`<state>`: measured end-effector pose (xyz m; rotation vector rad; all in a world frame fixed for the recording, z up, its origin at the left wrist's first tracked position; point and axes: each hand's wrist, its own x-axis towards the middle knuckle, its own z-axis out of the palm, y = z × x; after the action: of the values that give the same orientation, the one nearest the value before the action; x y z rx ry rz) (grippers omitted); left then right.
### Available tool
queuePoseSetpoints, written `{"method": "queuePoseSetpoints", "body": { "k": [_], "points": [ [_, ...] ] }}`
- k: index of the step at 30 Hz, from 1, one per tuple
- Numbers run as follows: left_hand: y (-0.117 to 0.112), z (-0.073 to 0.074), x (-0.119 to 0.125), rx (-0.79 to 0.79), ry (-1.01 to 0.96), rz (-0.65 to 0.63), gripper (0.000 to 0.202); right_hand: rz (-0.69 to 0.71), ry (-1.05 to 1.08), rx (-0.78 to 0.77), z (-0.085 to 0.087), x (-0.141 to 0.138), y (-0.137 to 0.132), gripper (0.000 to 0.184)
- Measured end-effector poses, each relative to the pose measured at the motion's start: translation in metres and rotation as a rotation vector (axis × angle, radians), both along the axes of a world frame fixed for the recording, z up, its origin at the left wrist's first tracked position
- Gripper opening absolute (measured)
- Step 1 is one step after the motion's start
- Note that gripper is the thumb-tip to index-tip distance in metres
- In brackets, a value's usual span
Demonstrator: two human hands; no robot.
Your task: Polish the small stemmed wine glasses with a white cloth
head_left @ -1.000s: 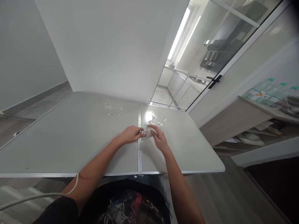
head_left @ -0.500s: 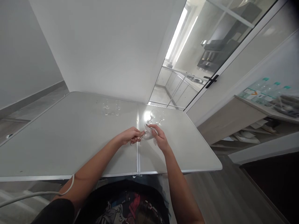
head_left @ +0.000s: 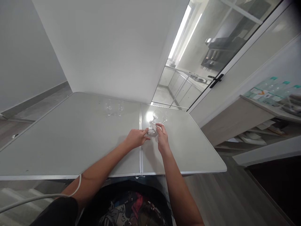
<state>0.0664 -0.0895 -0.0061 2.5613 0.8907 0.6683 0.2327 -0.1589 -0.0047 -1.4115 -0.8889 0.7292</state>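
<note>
Above the table's middle seam, my left hand [head_left: 137, 138] grips a clear stemmed glass [head_left: 152, 132] by its bowl, fingers closed around the side. Pressed against the same glass from the right is my right hand [head_left: 162, 138], closed on a thin white cloth [head_left: 154, 126]. The cloth covers part of the glass, so its stem is hard to make out. Just beyond my hands, two more stemmed glasses, one wine glass [head_left: 156, 115] and another glass [head_left: 164, 117], stand on the right half of the table.
Several clear glasses [head_left: 114, 108] stand near the back of the left half of the table [head_left: 82, 135]. A white wall borders its far edge. A glazed door [head_left: 178, 75] and a shelf [head_left: 256, 114] with plastic bottles [head_left: 265, 91] are to the right. A cable [head_left: 47, 196] crosses my left forearm.
My left hand has shifted from the glass's stem end to its bowl. My right hand and the cloth have moved toward the glass's upper right side. The view has shifted slightly.
</note>
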Motion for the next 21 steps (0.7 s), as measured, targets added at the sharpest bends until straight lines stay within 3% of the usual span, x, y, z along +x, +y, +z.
{"method": "queuePoseSetpoints", "body": {
  "k": [2,7,9,10,12,14,17,19,21],
  "points": [
    [0.001,0.007,-0.003,-0.204,-0.101,-0.02,0.042,0.083,-0.048,0.05,0.008,0.0,-0.008,0.042],
    [0.013,0.022,-0.017,-1.082,-0.216,-0.141,0.057,0.264,-0.17,0.089,0.02,0.003,-0.015,0.039],
    [0.016,0.022,-0.02,-1.264,-0.203,-0.147,0.057,0.287,-0.321,0.096,0.021,0.006,-0.012,0.038],
    [0.016,0.021,-0.019,-1.273,-0.203,-0.146,0.056,0.29,-0.401,0.097,0.02,0.007,-0.011,0.037],
    [0.014,0.017,-0.016,-1.121,-0.227,-0.133,0.054,0.274,-0.52,0.111,0.019,0.009,-0.008,0.037],
    [0.009,0.013,-0.011,-0.81,-0.256,-0.102,0.048,0.237,-0.537,0.146,0.019,0.011,-0.007,0.037],
    [0.004,0.01,-0.005,-0.401,-0.234,-0.079,0.034,0.19,-0.363,0.174,0.019,0.012,-0.01,0.041],
    [0.003,0.01,-0.004,-0.294,-0.205,-0.103,0.03,0.211,-0.223,0.151,0.02,0.013,-0.014,0.045],
    [0.005,0.011,-0.007,-0.291,-0.188,-0.144,0.029,0.262,-0.16,0.114,0.022,0.014,-0.018,0.048]
  ]
}}
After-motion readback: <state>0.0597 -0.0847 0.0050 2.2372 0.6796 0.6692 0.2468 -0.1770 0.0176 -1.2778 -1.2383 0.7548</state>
